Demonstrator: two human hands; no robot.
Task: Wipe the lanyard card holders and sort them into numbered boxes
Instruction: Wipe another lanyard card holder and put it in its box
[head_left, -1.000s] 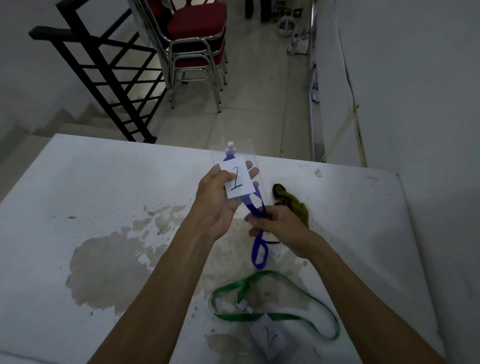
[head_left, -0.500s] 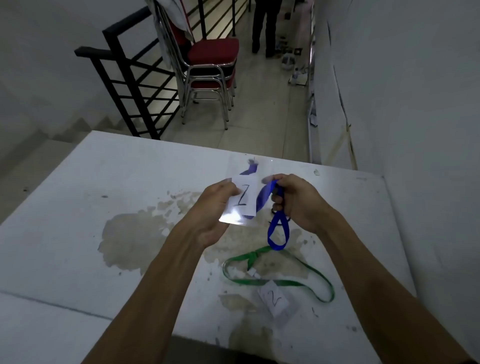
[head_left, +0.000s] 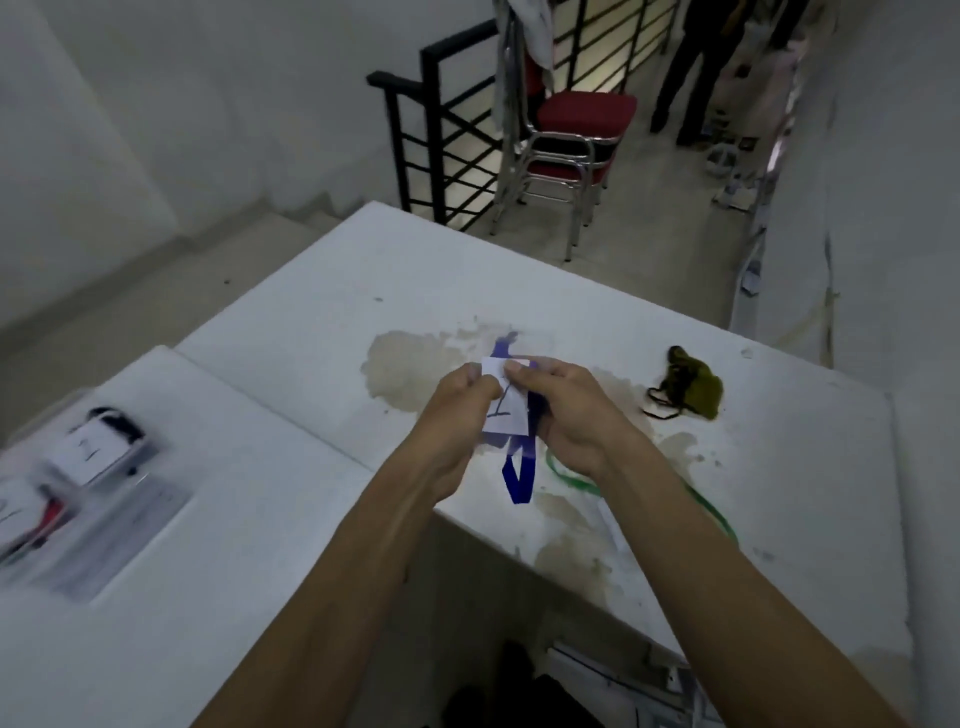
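Observation:
Both hands hold a clear card holder (head_left: 506, 402) with a white slip marked "1" above the white table (head_left: 311, 322). My left hand (head_left: 457, 402) pinches its left edge, and my right hand (head_left: 563, 410) grips its right side together with the bunched blue lanyard (head_left: 517, 478), whose loop dangles below. A green lanyard (head_left: 717, 512) lies on the table under my right forearm, mostly hidden. Clear boxes (head_left: 85, 488) with numbered slips sit blurred at the far left on a lower white surface.
An olive green cloth (head_left: 693, 389) lies on the table to the right. Brown stains mark the tabletop. Stacked red chairs (head_left: 569, 135) and a black stair railing (head_left: 441, 135) stand beyond the table. A person's legs (head_left: 696, 78) are at the far back.
The view has swung left, bringing the boxes into sight. My right hand has closed in on the card holder's right side, gathering the blue lanyard against it.

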